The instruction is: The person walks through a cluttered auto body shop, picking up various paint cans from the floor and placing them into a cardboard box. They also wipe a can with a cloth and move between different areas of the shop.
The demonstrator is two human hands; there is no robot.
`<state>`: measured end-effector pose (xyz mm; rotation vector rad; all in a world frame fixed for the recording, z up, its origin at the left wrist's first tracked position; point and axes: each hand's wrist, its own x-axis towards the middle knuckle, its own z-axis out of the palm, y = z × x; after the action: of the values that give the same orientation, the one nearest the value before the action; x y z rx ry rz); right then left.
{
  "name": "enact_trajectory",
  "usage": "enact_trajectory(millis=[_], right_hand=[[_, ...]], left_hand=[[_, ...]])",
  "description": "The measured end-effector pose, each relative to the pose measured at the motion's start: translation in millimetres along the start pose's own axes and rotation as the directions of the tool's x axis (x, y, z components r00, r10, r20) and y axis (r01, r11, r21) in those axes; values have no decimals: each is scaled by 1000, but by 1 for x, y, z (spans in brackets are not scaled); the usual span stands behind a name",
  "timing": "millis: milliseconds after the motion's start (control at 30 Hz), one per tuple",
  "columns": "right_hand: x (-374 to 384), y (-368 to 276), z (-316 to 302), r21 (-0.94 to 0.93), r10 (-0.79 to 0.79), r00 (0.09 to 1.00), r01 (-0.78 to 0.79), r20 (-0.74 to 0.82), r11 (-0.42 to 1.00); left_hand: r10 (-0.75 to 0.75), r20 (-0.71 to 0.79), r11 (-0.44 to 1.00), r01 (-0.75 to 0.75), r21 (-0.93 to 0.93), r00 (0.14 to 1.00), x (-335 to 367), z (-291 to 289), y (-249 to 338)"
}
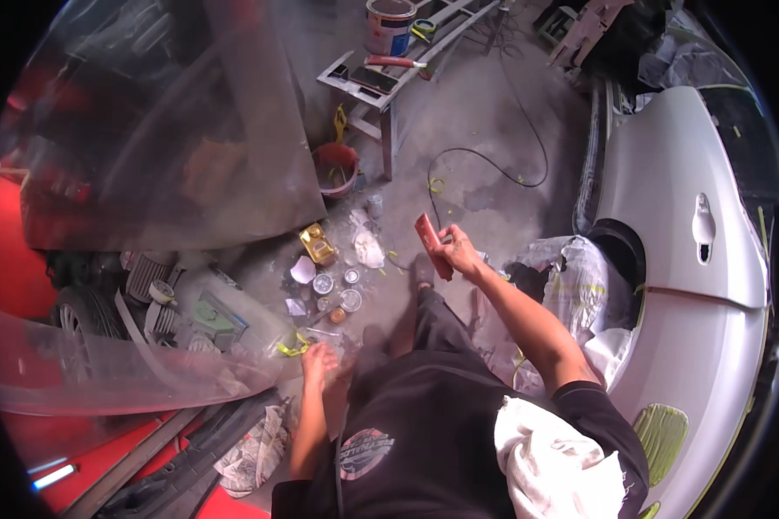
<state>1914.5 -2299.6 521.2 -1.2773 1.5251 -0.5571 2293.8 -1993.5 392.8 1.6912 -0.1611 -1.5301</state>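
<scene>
My right hand is closed around a flat, bar-shaped reddish block, held tilted over the concrete floor in front of me. Its exact kind is hard to make out. Lower and to the left, my left hand hangs with its fingers loosely apart and holds nothing that I can see. Close to its fingertips is a crumpled strip of yellow-green tape, beside clear plastic sheeting. Just beyond that hand, several small cans and lids and a gold-coloured tin stand on the floor.
A white car body panel runs along my right, with masking sheet around the wheel arch. Ahead are a bench with a paint can, a red bucket and a black cable. Red car parts lie left.
</scene>
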Motion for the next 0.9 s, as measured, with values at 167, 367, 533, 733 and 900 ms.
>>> enact_trajectory(millis=[167,367,533,733,900], right_hand=[[176,-100,-39,-92,-61,995,54,-83,994],[406,-144,-130,-469,-329,902,171,-280,867],[528,-194,-173,-628,-422,872,188,-246,755],[660,-211,-161,-795,-547,824,229,-149,562],[705,-210,-162,-895,-649,760,317,42,313]], left_hand=[[-167,-166,986,164,-35,972,-10,12,-62],[-211,-259,869,302,391,943,-76,102,-78],[-78,-194,694,193,693,978,-76,186,-57],[-593,-350,801,573,-172,725,-77,256,24],[-495,-383,758,603,248,780,-65,277,27]])
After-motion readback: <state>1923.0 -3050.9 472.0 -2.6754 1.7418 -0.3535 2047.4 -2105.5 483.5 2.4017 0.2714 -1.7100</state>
